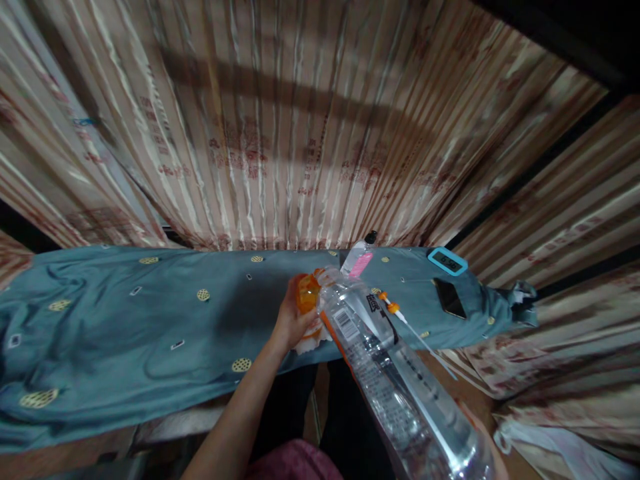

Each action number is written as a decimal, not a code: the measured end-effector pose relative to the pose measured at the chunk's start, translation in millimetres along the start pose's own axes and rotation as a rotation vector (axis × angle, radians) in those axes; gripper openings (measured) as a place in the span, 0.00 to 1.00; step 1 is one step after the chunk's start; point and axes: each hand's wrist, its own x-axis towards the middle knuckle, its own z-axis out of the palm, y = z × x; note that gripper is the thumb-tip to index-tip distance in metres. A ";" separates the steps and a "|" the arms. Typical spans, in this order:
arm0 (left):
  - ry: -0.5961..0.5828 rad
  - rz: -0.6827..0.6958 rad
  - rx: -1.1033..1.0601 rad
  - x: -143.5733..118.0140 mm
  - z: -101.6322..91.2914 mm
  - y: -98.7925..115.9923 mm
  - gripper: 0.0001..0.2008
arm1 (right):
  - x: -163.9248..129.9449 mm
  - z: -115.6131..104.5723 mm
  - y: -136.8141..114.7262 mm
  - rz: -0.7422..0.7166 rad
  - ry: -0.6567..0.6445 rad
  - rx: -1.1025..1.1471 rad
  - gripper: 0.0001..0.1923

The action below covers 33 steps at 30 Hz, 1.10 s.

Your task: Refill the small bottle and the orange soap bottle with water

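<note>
My left hand (292,320) is closed around a small translucent orange container (307,295) over the cloth. Leaning against or very near its top is the neck of a large clear plastic bottle (395,377) with a printed label and barcode. The big bottle is tilted, neck up and left, base toward me. At its lower end my right hand (480,433) grips it, mostly hidden behind the plastic. Beyond the bottle lies an orange and white pump head (393,307) with a thin tube. A white, orange-printed piece (313,343) shows below my left hand.
A teal patterned cloth (150,333) covers the long surface before me. On it are a clear bottle (358,259) with a pink label and black cap, a blue-framed digital clock (448,261) and a dark phone (450,298). Patterned curtains (300,133) hang behind and at the right.
</note>
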 end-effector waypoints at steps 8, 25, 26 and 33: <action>0.007 -0.007 0.001 -0.9 -0.6 -3.2 0.41 | -4.0 5.6 -6.8 -0.226 0.052 -0.129 0.11; 0.003 -0.018 -0.002 -0.5 -0.6 -1.7 0.41 | -4.6 21.0 -10.2 -0.085 0.032 -0.051 0.15; 0.006 -0.017 0.003 -0.4 -0.7 -1.2 0.41 | -2.1 15.3 -9.7 -0.052 0.043 -0.031 0.16; -0.007 -0.013 -0.001 -0.1 -1.1 1.9 0.41 | -19.0 34.3 -11.4 -0.037 0.007 -0.038 0.18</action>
